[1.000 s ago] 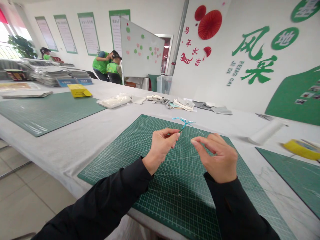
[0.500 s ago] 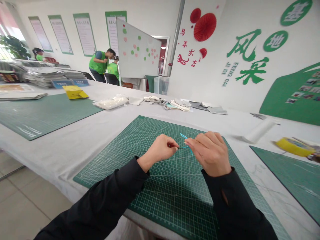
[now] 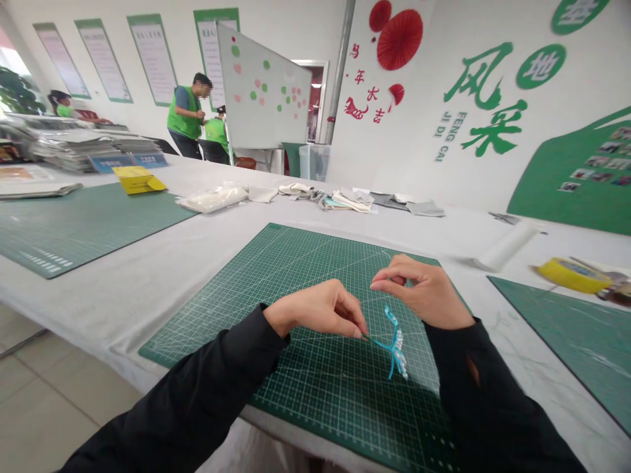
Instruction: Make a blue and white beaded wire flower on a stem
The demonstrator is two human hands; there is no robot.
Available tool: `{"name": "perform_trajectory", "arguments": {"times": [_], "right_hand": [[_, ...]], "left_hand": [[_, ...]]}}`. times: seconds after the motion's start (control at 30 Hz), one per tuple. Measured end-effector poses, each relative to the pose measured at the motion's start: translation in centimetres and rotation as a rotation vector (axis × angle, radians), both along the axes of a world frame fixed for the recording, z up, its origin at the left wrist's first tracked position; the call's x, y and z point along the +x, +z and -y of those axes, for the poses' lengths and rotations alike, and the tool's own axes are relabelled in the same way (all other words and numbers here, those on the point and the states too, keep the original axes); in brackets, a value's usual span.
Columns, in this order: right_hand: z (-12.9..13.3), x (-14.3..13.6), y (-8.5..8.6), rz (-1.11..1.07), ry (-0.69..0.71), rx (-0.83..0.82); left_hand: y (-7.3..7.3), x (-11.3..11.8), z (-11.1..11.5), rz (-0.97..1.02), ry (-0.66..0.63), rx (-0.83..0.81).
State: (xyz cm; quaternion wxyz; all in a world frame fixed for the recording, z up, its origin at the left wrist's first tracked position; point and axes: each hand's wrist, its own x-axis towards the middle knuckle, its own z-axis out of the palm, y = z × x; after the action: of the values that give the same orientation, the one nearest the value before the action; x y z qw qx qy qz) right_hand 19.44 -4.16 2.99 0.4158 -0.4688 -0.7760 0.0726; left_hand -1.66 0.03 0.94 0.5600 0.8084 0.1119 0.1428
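Note:
My left hand (image 3: 328,312) is closed, with thumb and fingertips pinching the thin dark stem of a blue branching ornament (image 3: 393,347). Small white beads or pearls line its branches, which spread out to the right above the green cutting mat (image 3: 305,368). Up and to the right of the ornament is my right hand (image 3: 419,286), apart from it. Its thumb and index finger press together; whether anything thin sits between them is too small to make out.
Folded cloths (image 3: 348,199) and a plastic-wrapped bundle (image 3: 214,197) lie behind the mat. At right are a white roll (image 3: 510,246) and a yellow item (image 3: 574,274). A yellow card (image 3: 138,179) rests on another mat at left. Two people in green vests (image 3: 186,112) are near a whiteboard (image 3: 266,92).
My left hand has lowered slightly and moved right, bringing the blue ornament down into fuller view. My right hand has drawn away from the ornament, up and to the right.

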Motion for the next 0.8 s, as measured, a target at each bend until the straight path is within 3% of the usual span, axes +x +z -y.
{"name": "perform_trajectory", "arguments": {"times": [0.13, 0.47, 0.8], "right_hand": [[-0.2, 0.0, -0.5, -0.094, -0.042, -0.095], [-0.4, 0.4, -0.8, -0.222, -0.169, -0.204], [0.1, -1.0, -0.4, -0.305, -0.224, -0.107]], "left_hand": [[0.2, 0.0, 0.2, 0.083, -0.007, -0.074], [0.7, -0.5, 0.3, 0.189, 0.138, -0.181], [1.1, -0.4, 0.8, 0.207, 0.143, -0.292]]}}
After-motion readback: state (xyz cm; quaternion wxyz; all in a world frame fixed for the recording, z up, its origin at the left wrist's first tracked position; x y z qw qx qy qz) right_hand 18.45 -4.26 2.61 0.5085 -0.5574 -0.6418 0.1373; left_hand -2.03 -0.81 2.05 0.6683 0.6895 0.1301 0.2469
